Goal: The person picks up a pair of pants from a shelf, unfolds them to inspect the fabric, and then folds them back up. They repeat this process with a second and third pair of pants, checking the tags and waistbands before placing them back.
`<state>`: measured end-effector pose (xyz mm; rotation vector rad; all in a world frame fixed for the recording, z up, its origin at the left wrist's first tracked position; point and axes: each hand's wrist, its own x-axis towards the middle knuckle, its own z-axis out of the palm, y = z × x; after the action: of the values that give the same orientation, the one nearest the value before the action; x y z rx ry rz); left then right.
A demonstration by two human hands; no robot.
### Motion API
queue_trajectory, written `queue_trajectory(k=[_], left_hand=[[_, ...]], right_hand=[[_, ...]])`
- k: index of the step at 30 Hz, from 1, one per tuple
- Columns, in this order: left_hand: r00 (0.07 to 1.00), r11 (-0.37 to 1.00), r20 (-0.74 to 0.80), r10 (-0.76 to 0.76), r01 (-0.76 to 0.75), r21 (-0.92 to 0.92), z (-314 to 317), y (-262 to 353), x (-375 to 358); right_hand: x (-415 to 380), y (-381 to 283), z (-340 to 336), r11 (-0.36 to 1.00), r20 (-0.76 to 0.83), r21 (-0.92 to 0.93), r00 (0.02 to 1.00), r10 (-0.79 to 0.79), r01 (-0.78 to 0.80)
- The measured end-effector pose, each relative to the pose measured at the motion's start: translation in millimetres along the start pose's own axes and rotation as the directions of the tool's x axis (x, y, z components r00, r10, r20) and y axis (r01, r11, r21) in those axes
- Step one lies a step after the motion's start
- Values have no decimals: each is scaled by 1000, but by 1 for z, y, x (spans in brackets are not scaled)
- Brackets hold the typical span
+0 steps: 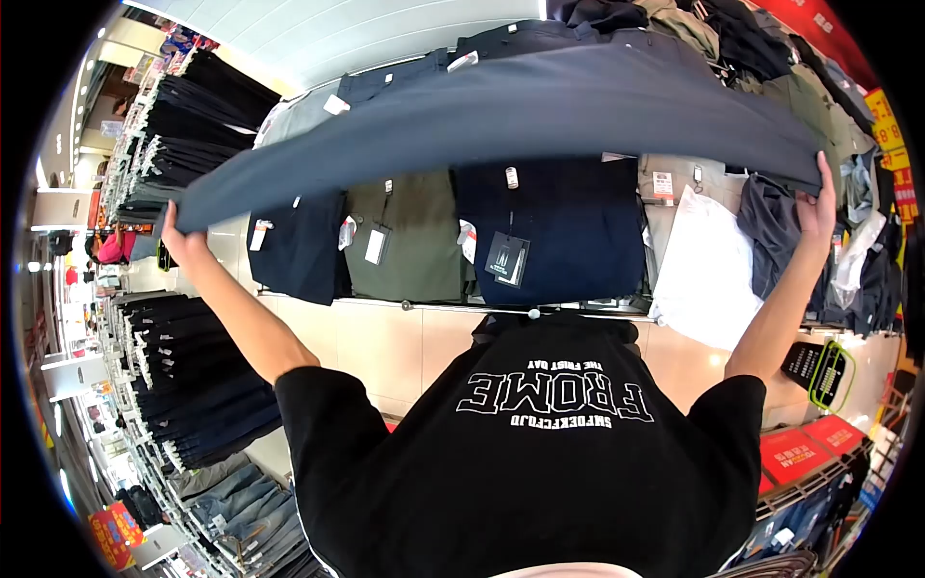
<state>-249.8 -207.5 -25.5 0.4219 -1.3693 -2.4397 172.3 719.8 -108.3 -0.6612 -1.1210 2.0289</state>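
A pair of dark grey-blue trousers (501, 111) is stretched lengthwise between my two raised hands, arching above the display table. My left hand (188, 246) grips one end at the far left, thumb and fingers closed on the cloth. At the other end, on the right, my right hand (817, 207) is closed on the fabric. Beneath the trousers lie folded stacks: navy trousers (568, 236) with a dark hang tag (506, 258), olive trousers (414, 250) with a white tag, and more navy trousers (294, 250) at left. A white garment (703, 260) hangs over the table's front edge.
Racks of hanging dark trousers (183, 356) and jeans (241, 511) line the left side. Heaped clothes (771, 48) cover the back right of the table. A black and green shopping basket (819, 374) stands at right, near red signs (809, 448).
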Motion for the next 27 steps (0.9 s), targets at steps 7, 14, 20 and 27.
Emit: queue_trajectory(k=[7, 14, 20, 27], left_hand=[[880, 852, -233, -414, 465, 242, -146, -224, -83], [684, 747, -435, -585, 663, 38, -206, -342, -112], [879, 919, -345, -330, 383, 96, -173, -294, -79], [747, 580, -616, -250, 625, 523, -180, -307, -77]], right_hand=[[-70, 109, -92, 598, -258, -749, 957, 136, -286], [-103, 191, -164, 583, -280, -794, 954, -105, -169], [-80, 156, -132, 954, -381, -284, 924, -20, -97], [-95, 161, -159, 802, -469, -344, 829, 304, -488]])
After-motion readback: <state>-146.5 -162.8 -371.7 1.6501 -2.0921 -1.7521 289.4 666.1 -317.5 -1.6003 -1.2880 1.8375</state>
